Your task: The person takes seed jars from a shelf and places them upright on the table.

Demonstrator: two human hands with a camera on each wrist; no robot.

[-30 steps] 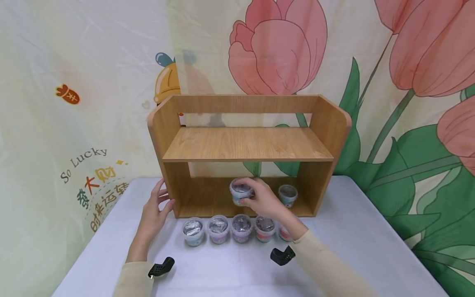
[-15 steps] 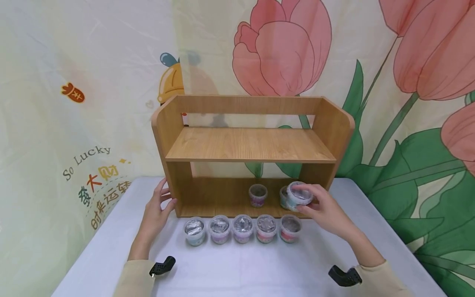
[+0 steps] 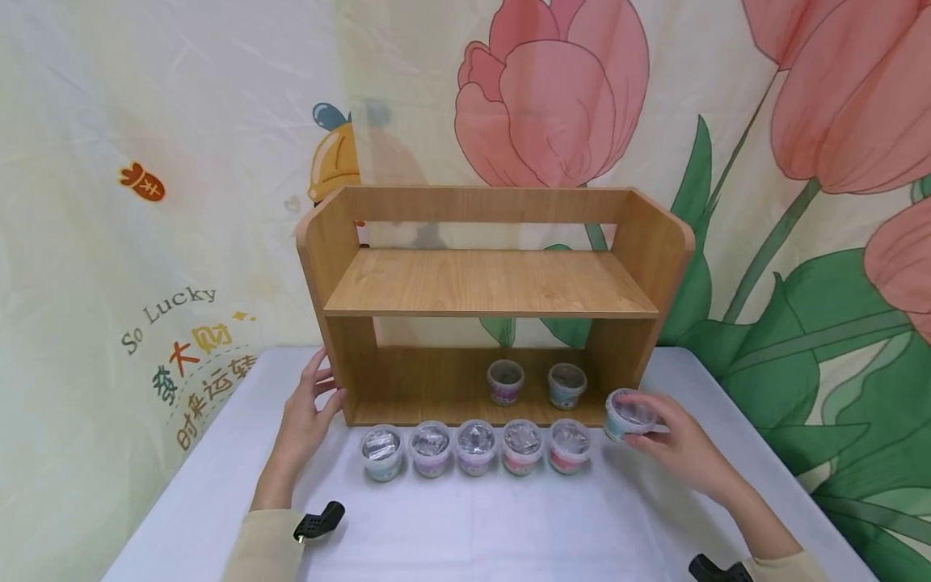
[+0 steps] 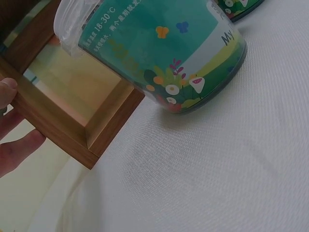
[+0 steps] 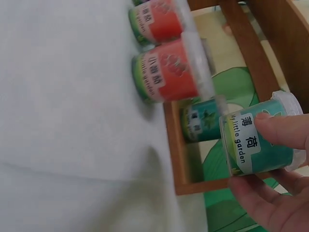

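My right hand (image 3: 680, 444) pinches a teal lidded planting cup (image 3: 627, 418) at the right front corner of the wooden shelf. In the right wrist view, the thumb lies across the label of this cup (image 5: 256, 137), fingers underneath, and the label reads "My little garden". On the shelf's lower board stand a purple-labelled cup (image 3: 505, 386) and another teal cup (image 3: 566, 388). My left hand (image 3: 309, 412) rests against the left side panel of the shelf (image 3: 490, 279). Below the front edge, several lidded cups form a row, from a teal one (image 3: 381, 453) to a red one (image 3: 569, 451).
A white cloth covers the table (image 3: 465, 525). The shelf's upper board (image 3: 487, 279) overhangs the lower compartment. Behind it hangs a curtain (image 3: 218, 97) printed with tulips. Close in front of the left wrist camera stands a teal cup (image 4: 164, 53).
My right hand carries the teal cup from above the lower board out past the right side of the shelf. The purple-labelled cup now shows on the board. My left hand stays on the side panel.
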